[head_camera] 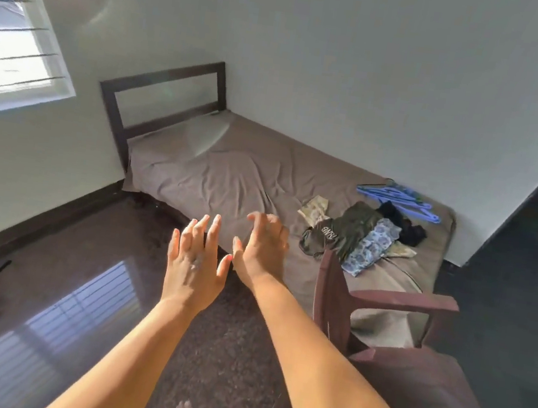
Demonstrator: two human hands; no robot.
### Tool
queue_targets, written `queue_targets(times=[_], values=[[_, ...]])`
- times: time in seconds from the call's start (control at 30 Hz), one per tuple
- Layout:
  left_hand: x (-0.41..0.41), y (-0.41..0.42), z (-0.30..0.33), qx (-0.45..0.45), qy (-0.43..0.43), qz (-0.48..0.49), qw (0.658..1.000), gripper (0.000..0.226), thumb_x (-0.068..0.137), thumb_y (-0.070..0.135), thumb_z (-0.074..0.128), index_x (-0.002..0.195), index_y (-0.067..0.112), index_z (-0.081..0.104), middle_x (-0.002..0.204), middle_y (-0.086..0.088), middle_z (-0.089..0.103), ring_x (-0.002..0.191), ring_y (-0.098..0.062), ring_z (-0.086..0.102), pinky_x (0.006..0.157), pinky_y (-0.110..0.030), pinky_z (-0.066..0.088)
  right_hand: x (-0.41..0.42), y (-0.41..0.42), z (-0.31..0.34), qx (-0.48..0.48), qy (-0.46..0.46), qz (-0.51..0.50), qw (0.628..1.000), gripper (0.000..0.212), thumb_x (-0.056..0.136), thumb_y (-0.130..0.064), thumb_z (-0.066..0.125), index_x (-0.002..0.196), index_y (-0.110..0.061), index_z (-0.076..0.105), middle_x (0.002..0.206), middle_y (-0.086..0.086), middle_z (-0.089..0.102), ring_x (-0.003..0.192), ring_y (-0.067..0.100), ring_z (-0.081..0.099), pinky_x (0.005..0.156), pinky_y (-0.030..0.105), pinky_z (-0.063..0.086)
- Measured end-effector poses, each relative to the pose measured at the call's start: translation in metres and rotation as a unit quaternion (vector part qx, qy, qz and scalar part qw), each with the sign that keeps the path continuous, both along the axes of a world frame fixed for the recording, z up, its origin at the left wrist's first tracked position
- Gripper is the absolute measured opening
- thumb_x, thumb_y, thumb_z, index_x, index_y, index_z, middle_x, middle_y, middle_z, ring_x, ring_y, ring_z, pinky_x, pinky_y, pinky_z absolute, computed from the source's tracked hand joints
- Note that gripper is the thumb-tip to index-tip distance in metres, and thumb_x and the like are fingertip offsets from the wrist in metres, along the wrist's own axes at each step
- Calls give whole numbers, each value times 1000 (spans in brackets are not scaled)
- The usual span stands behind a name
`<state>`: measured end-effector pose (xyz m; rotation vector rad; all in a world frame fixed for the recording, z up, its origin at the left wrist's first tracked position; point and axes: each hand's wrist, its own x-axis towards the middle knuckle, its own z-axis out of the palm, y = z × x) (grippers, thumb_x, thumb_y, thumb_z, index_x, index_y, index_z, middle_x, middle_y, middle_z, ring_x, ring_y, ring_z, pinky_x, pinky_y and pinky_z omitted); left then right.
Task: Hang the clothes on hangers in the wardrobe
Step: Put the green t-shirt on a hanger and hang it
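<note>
A small pile of clothes lies on the right end of the bed: a dark olive shirt (348, 230) with pale lettering, a blue-and-white patterned garment (370, 247), a black garment (403, 224) and a pale printed cloth (314, 206). Several blue plastic hangers (399, 199) lie just behind the pile near the wall. My left hand (195, 264) and my right hand (263, 248) are stretched out in front of me, side by side, above the bed's near edge. Both hold nothing; the left fingers are spread, the right fingers are loosely bent. No wardrobe is in view.
The bed (230, 170) with a brown sheet and a dark headboard (165, 96) stands against the wall. A maroon plastic chair (380, 309) stands at the right, between me and the pile. A window (10, 39) is at the left. The floor (84, 281) is dark and glossy.
</note>
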<state>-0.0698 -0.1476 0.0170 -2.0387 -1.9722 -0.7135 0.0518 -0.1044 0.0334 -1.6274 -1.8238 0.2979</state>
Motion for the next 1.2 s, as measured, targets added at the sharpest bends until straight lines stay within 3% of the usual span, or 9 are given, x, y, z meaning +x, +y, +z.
queue_targets(times=[0.27,0.47,0.67,0.77,0.87,1.03,1.07,1.13,1.2], values=[[7,219,-33,-96,38,-133,986,67,89,39,54,145,9,35,139,-14,47,127,-33,44,108,-48,36,13,204,-51,-128,-5,-98,987,39,87,-30,59,121,-24,41,131,5,36,122,26,35,100,37,34],[52,359,-59,-163,67,-232,957,71,88,40,58,147,8,34,138,-14,48,127,-34,45,109,-48,35,60,309,-102,-264,75,-205,939,41,90,-28,56,128,-20,42,137,8,34,130,27,33,107,35,33],[126,462,-122,-247,71,-319,912,71,94,38,47,153,15,16,149,-7,33,137,-28,30,116,-40,21,143,392,-194,-372,179,-296,861,51,87,-16,53,137,-20,43,144,11,39,126,30,46,99,36,44],[155,515,-158,-279,81,-338,895,69,95,35,45,153,14,15,151,-6,31,138,-26,29,116,-37,20,179,429,-240,-436,231,-314,811,64,86,-8,51,145,-28,34,147,10,37,116,28,54,80,30,52],[178,564,-187,-320,72,-327,886,69,95,34,45,153,13,13,150,-7,31,137,-26,29,116,-37,23,197,460,-280,-469,272,-322,777,74,87,4,41,148,-35,28,150,11,32,79,17,54,44,20,42],[210,627,-225,-357,77,-347,864,71,96,30,45,154,14,8,150,-7,28,138,-26,27,116,-38,24,206,504,-317,-505,276,-329,748,77,90,8,36,150,-39,25,161,2,-6,102,17,58,49,20,43],[217,637,-230,-358,68,-349,863,71,96,30,45,154,14,8,150,-7,28,138,-26,26,116,-38,25,208,512,-324,-508,279,-341,740,76,90,9,35,150,-37,25,161,2,-9,116,21,54,54,21,46],[229,655,-239,-359,62,-353,862,71,96,30,46,154,15,8,150,-5,28,138,-24,25,115,-36,22,217,526,-337,-506,298,-383,713,68,92,7,32,150,-26,30,161,6,0,131,27,44,69,24,49],[240,670,-244,-366,57,-360,856,72,96,31,47,154,16,6,151,-4,25,141,-25,20,116,-35,19,227,537,-339,-484,335,-431,684,51,94,1,40,143,-12,44,148,13,40,107,25,60,64,25,46]])
